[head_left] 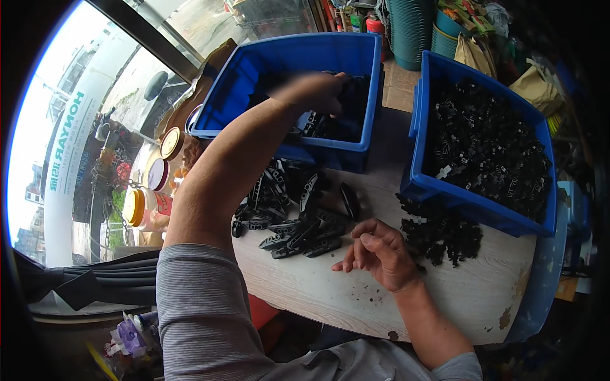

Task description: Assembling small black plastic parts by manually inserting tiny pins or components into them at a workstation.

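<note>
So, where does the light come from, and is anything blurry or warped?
In the head view, bright daylight comes through the large glass window at left, partly washed out; in the head view, the bare left hand looks smeared, the bare right hand clearer; in the head view, the right-hand blue rectangular plastic bin has bowed rims, and the corners go black.

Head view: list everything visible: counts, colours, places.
Left bin: one, blue, table's far side
Right bin: one, blue, table's right
Curved pieces: many, black, before left bin
Binned pieces: many, mostly black, left bin
Small parts: many, black, right bin, table
Table: one, pale, centre
Jars: three, yellow-, purplish-, tan-lidded, left
Basins: many, green, beyond bins
Curtain: one, dark, lower left
Left hand: one, bare, in left bin
Right hand: one, bare, above table
Sleeves: two, grey, lower edge
</note>
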`<action>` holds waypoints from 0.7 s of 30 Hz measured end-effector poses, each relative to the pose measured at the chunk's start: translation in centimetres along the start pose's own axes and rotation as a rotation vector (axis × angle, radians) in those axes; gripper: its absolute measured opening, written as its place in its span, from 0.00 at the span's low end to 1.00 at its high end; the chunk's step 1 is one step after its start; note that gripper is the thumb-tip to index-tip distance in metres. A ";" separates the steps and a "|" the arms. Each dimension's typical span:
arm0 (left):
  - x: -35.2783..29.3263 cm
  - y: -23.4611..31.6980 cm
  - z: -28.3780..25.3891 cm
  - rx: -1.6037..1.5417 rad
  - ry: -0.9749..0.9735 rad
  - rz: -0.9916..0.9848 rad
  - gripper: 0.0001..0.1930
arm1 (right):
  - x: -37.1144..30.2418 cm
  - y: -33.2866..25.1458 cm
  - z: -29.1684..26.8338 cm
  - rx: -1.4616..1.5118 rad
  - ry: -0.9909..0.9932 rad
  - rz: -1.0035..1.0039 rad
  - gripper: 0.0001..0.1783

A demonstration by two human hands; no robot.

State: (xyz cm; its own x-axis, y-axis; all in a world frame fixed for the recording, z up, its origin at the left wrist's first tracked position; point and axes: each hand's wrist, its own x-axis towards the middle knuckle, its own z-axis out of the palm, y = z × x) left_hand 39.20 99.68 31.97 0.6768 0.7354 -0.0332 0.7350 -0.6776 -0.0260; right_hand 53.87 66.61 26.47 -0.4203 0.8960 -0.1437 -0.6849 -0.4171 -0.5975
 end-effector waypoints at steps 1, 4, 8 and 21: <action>0.1 -0.1 0.0 -0.044 -0.067 -0.022 0.46 | 0.0 0.1 0.0 -0.002 0.002 0.001 0.12; 0.2 2.0 -2.6 -0.221 -0.247 -0.141 0.44 | -0.2 -0.1 -0.5 -0.002 0.025 -0.009 0.12; -0.1 2.0 -3.1 -0.221 -0.307 -0.245 0.43 | -0.3 0.0 -0.2 0.005 0.015 -0.006 0.12; -0.7 1.3 -3.2 -0.391 -0.218 -0.201 0.38 | -1.1 -0.4 0.6 -0.030 0.045 -0.017 0.11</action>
State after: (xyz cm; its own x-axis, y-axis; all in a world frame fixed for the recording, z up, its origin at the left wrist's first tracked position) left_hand 39.81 98.37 35.19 0.5261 0.8047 -0.2751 0.8390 -0.4383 0.3224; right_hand 54.31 65.72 27.32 -0.3813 0.9091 -0.1680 -0.6730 -0.3976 -0.6237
